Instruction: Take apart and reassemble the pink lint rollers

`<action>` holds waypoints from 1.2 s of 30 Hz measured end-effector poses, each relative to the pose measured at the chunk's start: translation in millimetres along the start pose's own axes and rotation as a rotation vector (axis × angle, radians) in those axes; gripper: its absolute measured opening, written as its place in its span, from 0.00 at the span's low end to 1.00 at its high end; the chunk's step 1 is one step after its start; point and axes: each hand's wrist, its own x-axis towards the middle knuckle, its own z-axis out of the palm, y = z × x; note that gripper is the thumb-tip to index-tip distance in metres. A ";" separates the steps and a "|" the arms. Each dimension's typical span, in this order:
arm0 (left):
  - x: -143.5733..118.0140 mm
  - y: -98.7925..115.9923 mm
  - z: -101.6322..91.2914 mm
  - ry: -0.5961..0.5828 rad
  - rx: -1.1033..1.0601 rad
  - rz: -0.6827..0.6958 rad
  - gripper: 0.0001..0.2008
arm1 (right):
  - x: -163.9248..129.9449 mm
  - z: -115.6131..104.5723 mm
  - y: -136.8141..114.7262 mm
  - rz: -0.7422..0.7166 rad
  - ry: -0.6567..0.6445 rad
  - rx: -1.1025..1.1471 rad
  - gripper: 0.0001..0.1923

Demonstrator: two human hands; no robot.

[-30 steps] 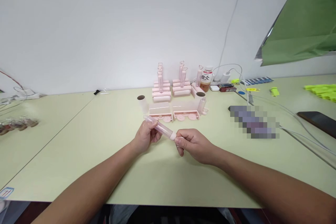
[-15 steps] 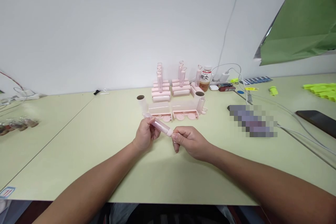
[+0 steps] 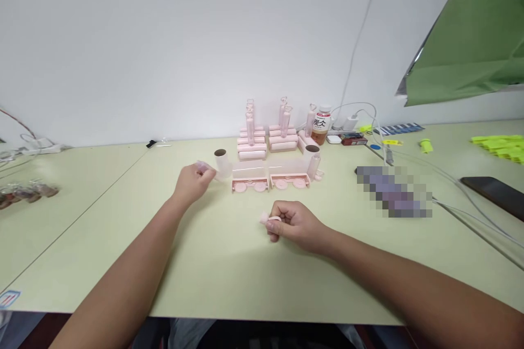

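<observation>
1. Pale green, smooth table (image 3: 229, 278) fills the lower view, with a plain white wall behind it.
2. At the far left edge lie small brownish items (image 3: 24, 194), blurred, well away from both hands.
3. The left hand (image 3: 192, 182) is closed around a clear pinkish tube (image 3: 203, 167), reaching forward just beside an upright white paper roll (image 3: 223, 162) with a dark hollow core.
4. Right of that roll, two clear plastic trays with pink round discs (image 3: 270, 180) lie flat; behind them sit stacks of pale pink cylinders (image 3: 268, 140) with thin clear tubes standing on top.
5. The right hand (image 3: 292, 223) rests on the table nearer the person, curled into a loose fist, pinching a small pink cap (image 3: 265, 219) at its fingertips. It is well apart from the left hand.
6. Further right stand a brown drinks bottle (image 3: 321, 125), white cables (image 3: 450, 185), a dark phone (image 3: 495, 192), yellow-green plastic parts (image 3: 501, 146) and a hanging green sheet (image 3: 470, 43).
</observation>
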 end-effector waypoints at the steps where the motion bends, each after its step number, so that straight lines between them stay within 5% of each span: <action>1: 0.7 0.6 4.2 -0.046 0.065 -0.004 0.13 | 0.5 -0.6 -0.5 -0.001 0.010 -0.005 0.18; 7: 11.5 10.8 21.7 -0.212 0.271 -0.014 0.18 | -0.2 1.6 0.5 -0.018 0.040 -0.027 0.17; 13: 20.5 15.0 25.3 -0.257 0.366 0.010 0.17 | 12.2 -0.5 -12.3 -0.078 0.134 -0.197 0.12; 20: 19.7 11.5 29.8 -0.249 0.400 0.019 0.16 | 104.9 -8.4 -78.6 -0.283 0.250 -0.541 0.09; 24: 21.4 12.2 29.9 -0.267 0.407 0.017 0.17 | 163.2 -5.3 -98.5 -0.231 0.176 -0.789 0.10; 28: 23.0 11.7 28.9 -0.282 0.401 0.024 0.18 | 186.0 4.0 -94.0 -0.214 0.128 -0.893 0.07; 36: 22.8 8.0 30.7 -0.299 0.405 0.028 0.18 | 184.5 9.1 -75.6 -0.175 0.142 -1.028 0.02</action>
